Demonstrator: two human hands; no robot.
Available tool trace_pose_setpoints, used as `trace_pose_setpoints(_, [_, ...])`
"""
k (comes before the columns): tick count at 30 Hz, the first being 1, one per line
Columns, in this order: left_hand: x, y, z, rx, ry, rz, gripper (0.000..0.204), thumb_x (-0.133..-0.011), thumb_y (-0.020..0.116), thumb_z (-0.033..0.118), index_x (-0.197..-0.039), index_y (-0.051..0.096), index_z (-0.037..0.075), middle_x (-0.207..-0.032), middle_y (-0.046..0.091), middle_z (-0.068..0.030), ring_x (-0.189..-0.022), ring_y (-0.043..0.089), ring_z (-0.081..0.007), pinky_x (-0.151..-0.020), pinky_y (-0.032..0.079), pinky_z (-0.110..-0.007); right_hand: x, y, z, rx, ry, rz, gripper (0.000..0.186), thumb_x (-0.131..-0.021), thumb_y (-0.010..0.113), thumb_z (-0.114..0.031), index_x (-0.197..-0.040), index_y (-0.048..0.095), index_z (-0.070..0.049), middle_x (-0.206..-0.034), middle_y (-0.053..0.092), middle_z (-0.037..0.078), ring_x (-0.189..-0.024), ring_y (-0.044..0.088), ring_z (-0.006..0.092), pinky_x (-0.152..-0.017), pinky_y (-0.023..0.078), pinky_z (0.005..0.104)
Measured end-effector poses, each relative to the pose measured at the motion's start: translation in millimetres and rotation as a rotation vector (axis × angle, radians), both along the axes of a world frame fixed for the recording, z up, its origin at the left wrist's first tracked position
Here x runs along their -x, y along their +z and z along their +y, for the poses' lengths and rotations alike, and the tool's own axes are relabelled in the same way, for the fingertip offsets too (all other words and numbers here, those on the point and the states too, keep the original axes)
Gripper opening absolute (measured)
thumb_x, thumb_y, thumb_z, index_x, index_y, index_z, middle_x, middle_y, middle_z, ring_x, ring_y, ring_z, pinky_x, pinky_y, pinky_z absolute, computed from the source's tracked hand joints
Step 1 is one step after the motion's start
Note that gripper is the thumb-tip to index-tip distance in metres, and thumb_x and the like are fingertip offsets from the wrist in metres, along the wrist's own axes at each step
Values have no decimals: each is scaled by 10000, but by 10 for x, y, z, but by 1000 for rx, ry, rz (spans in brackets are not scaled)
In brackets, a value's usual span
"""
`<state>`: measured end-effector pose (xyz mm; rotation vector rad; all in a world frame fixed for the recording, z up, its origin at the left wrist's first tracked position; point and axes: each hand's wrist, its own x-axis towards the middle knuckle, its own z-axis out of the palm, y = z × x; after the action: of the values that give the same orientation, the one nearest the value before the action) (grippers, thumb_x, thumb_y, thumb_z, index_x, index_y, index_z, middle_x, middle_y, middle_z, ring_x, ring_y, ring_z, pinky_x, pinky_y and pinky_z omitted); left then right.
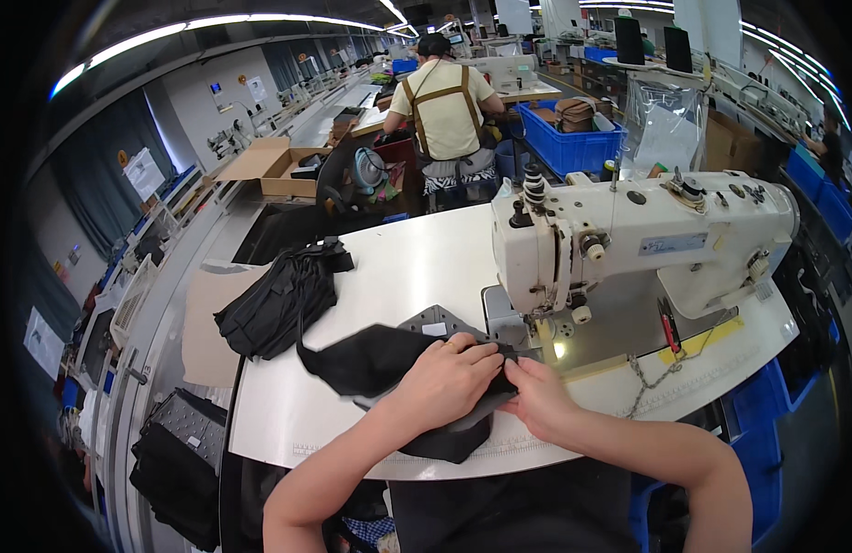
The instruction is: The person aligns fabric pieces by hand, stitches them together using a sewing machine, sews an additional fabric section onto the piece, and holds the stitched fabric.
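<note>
A piece of black fabric point(370, 361) with a grey part lies folded on the white sewing table, just left of the needle area of a white sewing machine point(647, 230). My left hand point(452, 376) rests over its right part, fingers together and curled on the cloth. Close beside it, my right hand point(539, 394) pinches the fabric's edge between thumb and fingers. Behind my left hand, a dark grey perforated panel point(444, 318) with a small white label shows. The lit presser foot area is just beyond my fingertips, and the cloth under my palms is hidden.
A bundle of black fabric point(283, 300) lies on the table's left, beside a beige sheet point(209, 323). Red-handled snips point(669, 327) on a chain lie below the machine arm. Ahead sits a co-worker point(444, 106), with a blue bin point(573, 147) and cardboard box point(287, 175) nearby.
</note>
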<state>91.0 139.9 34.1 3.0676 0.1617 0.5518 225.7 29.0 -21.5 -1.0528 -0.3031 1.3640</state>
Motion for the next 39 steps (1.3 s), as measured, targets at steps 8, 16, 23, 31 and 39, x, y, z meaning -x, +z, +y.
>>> trace_pose_setpoints(8, [-72, -199, -147, 168, -2, -35, 501, -842, 772, 284, -1281, 643, 81, -1342, 638, -46, -1190, 574, -243, -957, 454, -390, -604, 50, -49, 114, 304, 53, 321, -1062, 469, -235, -1254, 547, 9, -1198, 643, 119, -1081, 663, 236, -878, 585, 432])
trace_pose_setpoints(16, [-224, -304, 43, 288, 7, -51, 490, -801, 792, 241, -1236, 667, 53, -1331, 646, -89, -1189, 584, -263, -988, 470, -393, -1015, 350, -448, -68, 410, -1596, 254, -957, 639, -250, -1150, 661, -86, -1127, 669, 66, -1001, 670, 184, -643, 578, 322])
trace_pose_setpoints(23, [-367, -389, 356, 514, -164, -189, 255, -842, 738, 62, -1096, 726, 39, -1129, 735, -74, -1045, 661, -260, -937, 537, -361, -967, 94, -290, -791, 241, -2097, 309, -842, 737, -253, -1079, 678, -64, -1035, 644, 13, -877, 592, 182, -732, 539, 282])
trace_pose_setpoints(31, [-439, -377, 527, 384, -308, -161, 262, -819, 766, 101, -1070, 711, 50, -1121, 716, -57, -1024, 642, -241, -909, 544, -349, -932, 27, -283, -804, 179, -2157, 319, -796, 702, -182, -1076, 671, -31, -988, 637, 41, -874, 586, 192, -690, 524, 276])
trace_pose_setpoints(39, [-549, -67, 418, 32, -157, 154, 317, -787, 684, 135, -1095, 740, 80, -1125, 715, -23, -1052, 627, -229, -893, 531, -331, -885, 28, -272, -768, 161, -2269, 359, -744, 659, -144, -1069, 672, 9, -1020, 658, 88, -862, 595, 202, -681, 522, 286])
